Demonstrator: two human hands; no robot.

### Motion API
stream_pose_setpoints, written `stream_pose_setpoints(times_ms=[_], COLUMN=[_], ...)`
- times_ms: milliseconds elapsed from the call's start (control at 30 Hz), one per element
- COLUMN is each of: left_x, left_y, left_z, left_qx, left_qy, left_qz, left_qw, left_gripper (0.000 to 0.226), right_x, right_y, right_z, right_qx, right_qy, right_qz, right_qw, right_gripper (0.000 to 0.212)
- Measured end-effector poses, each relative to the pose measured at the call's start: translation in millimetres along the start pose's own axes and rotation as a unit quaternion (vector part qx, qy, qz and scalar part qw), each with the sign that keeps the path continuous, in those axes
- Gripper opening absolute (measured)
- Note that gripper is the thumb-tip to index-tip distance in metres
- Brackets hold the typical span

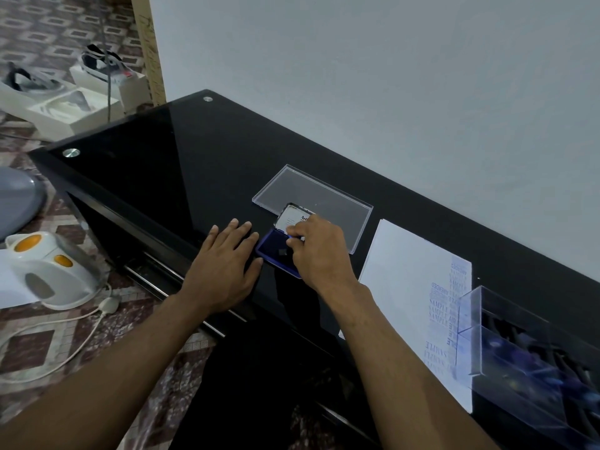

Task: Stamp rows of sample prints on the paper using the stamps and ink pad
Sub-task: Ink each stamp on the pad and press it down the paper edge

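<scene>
Head view, only one. Black glass-topped table against a pale wall. Small blue ink pad with its hinged lid open sits near the table's front edge, lid tilted up behind it showing a white label. Left hand lies flat, fingers straight and spread, palm down on the glass just left of the pad, fingertips touching its left edge; looks like bracing. Right hand is over the pad's right half, fingers curled and pinched near the pad surface. Likely pinching a small stamp, but the stamp is hidden by the fingers, so cannot confirm.

White paper sheet lies to the right of the pad, near but apart. Blue prints reading SAMPLE and AMENDED run in rows along its right side; most of the sheet is blank. Clear plastic box of dark stamps sits at far right, overlapping the paper's right edge. Flat clear plastic lid lies behind the pad.

Step judged: inking a stamp on the pad. Task partway.

Next move calls for: lift off the pad, carry right to the paper, press down square beside the existing rows, holding the sheet steady.
</scene>
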State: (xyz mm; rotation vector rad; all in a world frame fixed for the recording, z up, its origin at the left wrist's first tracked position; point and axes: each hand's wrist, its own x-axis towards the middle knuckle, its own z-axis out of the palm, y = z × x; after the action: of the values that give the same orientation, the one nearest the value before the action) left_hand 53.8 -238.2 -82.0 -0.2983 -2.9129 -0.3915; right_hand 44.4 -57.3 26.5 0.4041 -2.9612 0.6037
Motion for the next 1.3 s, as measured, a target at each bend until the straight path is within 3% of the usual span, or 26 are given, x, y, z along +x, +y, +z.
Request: stream_pose_setpoints(times_ms=[1033, 1300], left_x=[0, 8], left_y=[0, 8], left_z=[-2, -12], left_qx=[-0.002, -0.076], left_qy=[-0.014, -0.003], left_qz=[-0.003, -0.011], left_qw=[1.000, 0.997], left_gripper=[0.073, 0.076], right_x=[-2, -13], right_y=[2, 10], right_z=[2, 2], right_qx=[0.034, 0.084], right_qy=[0.007, 0.053], right_qz=[0.005, 0.040], right_qw=[0.999, 0.994], right_gripper=[0.025, 0.032])
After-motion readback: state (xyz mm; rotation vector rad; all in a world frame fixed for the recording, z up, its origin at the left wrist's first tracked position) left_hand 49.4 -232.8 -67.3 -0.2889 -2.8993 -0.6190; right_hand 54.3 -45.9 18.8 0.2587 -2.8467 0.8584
